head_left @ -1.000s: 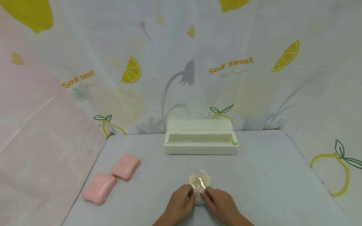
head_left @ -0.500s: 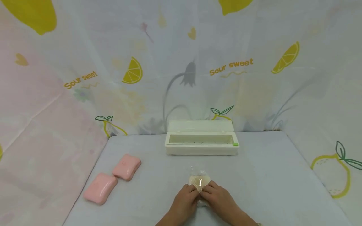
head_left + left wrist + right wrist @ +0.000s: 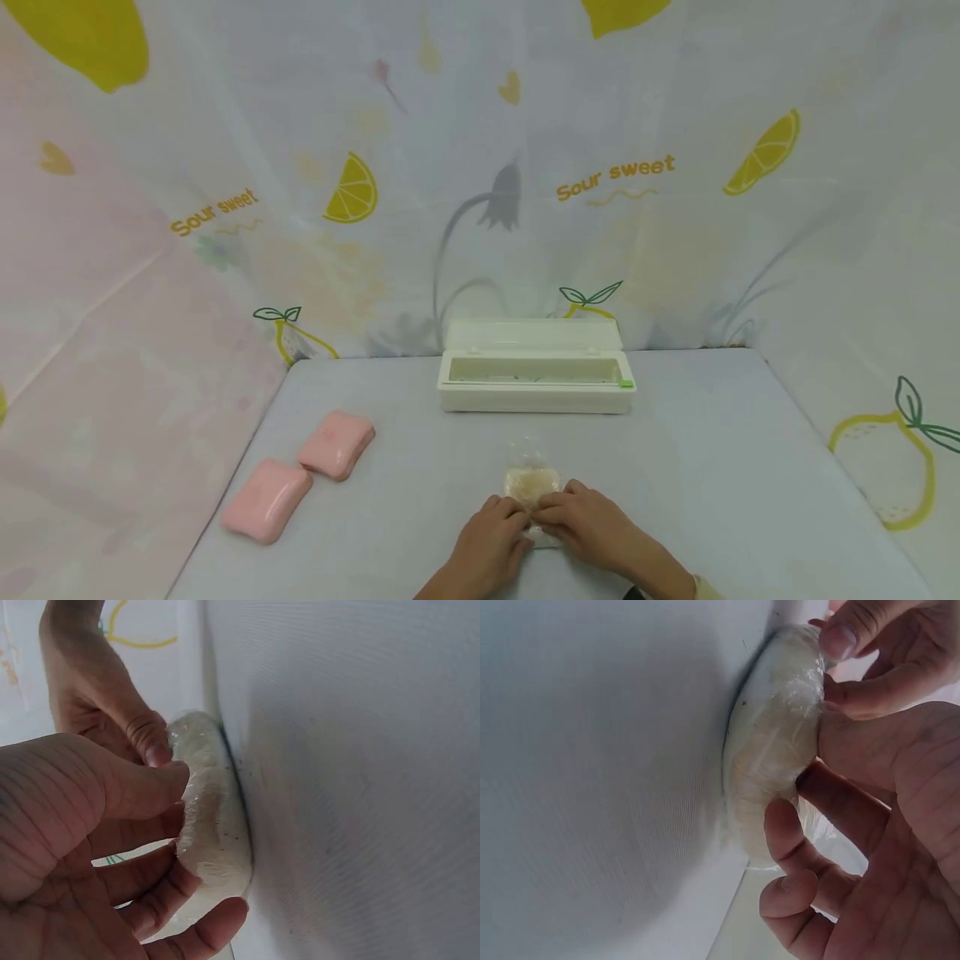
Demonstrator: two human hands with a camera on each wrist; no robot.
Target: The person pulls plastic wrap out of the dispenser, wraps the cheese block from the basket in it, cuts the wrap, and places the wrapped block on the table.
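Observation:
A cream-coloured bar of soap (image 3: 532, 482) wrapped in clear plastic wrap (image 3: 525, 454) lies on the table between both hands. The left hand (image 3: 491, 537) is at its near left side, and the left wrist view shows that thumb and index finger pinching the wrap on top of the soap (image 3: 221, 825). From the right, the right hand (image 3: 588, 521) also pinches the wrap, its thumb against the upper face of the soap (image 3: 769, 750) and its other fingers curled loosely beside it. The fingers of both hands nearly meet and hide the middle of the bar.
Two pink soap bars (image 3: 267, 502) (image 3: 337, 444) lie at the left of the white table (image 3: 712, 467). Behind the wrapped bar stands a long white plastic wrap dispenser (image 3: 537, 398), its lid up and a green slider at its right end. A lemon-print cloth hangs around the table.
The hands have drawn closer together over the wrapped soap. The right hand has shifted slightly up and its forearm now slants more from the right. The pink bars and the dispenser stay put.

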